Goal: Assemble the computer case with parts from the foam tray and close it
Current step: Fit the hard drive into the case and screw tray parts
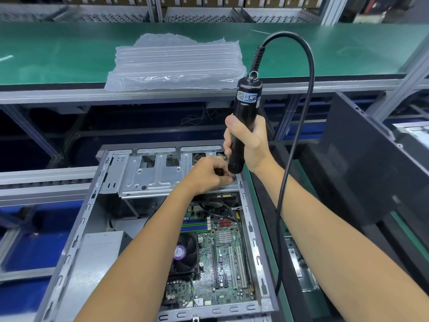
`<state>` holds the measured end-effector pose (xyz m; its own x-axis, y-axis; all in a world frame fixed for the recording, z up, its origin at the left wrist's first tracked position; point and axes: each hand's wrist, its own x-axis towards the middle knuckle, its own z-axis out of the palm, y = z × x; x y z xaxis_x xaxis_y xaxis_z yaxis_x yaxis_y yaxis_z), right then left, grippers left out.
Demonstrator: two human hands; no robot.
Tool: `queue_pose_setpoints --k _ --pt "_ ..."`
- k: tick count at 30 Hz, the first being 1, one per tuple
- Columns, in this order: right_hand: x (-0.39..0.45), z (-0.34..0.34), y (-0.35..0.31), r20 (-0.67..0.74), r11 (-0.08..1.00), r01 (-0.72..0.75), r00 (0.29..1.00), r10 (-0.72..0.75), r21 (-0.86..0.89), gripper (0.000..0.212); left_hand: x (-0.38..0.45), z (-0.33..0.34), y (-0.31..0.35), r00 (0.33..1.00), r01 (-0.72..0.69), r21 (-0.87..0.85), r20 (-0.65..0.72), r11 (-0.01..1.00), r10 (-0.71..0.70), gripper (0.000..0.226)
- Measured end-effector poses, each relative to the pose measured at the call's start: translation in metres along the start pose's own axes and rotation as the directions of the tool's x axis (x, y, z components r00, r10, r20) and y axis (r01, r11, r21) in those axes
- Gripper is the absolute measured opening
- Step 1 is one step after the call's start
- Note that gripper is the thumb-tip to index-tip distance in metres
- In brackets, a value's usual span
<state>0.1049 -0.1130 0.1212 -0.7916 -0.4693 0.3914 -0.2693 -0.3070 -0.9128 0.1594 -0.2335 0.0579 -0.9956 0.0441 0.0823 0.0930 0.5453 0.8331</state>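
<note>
An open grey computer case (83, 219) lies flat in front of me, its green motherboard (220, 259) and black CPU fan (185, 254) exposed. A silver drive cage (148, 175) spans the far end of the case. My right hand (250, 145) grips a black electric screwdriver (246, 117) held upright, its tip down at the cage's right corner. My left hand (209, 173) pinches something small at the screwdriver's tip; the item itself is hidden by the fingers.
A clear air-cushion wrap (176, 63) lies on the green conveyor belt (58, 52) beyond the case. The screwdriver's black cable (299, 126) loops down past my right forearm. A dark case side panel (371, 156) leans at the right. Metal rack frames stand behind.
</note>
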Motion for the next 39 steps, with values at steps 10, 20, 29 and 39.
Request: queue_pose_setpoints --k 10,20,29,39 --pt "0.008 0.000 -0.021 0.014 0.998 0.041 0.999 -0.042 0.045 0.035 0.001 0.001 0.000 1.000 0.008 0.015 0.030 1.000 -0.008 0.009" --pt "-0.010 -0.091 -0.048 -0.206 0.994 -0.093 0.975 0.078 -0.065 0.040 0.008 0.007 0.009 0.989 0.139 0.012 0.040 0.990 -0.139 0.016" --pt "-0.066 -0.172 -0.026 -0.423 0.919 -0.387 0.847 0.322 -0.078 0.055 0.028 0.043 0.075 0.960 -0.063 0.062 -0.268 0.996 0.077 0.022" --pt "-0.128 -0.211 0.008 -0.443 0.697 -0.718 0.623 0.645 0.006 0.061 0.080 0.152 0.106 0.992 0.128 0.327 -0.023 0.936 -0.127 0.028"
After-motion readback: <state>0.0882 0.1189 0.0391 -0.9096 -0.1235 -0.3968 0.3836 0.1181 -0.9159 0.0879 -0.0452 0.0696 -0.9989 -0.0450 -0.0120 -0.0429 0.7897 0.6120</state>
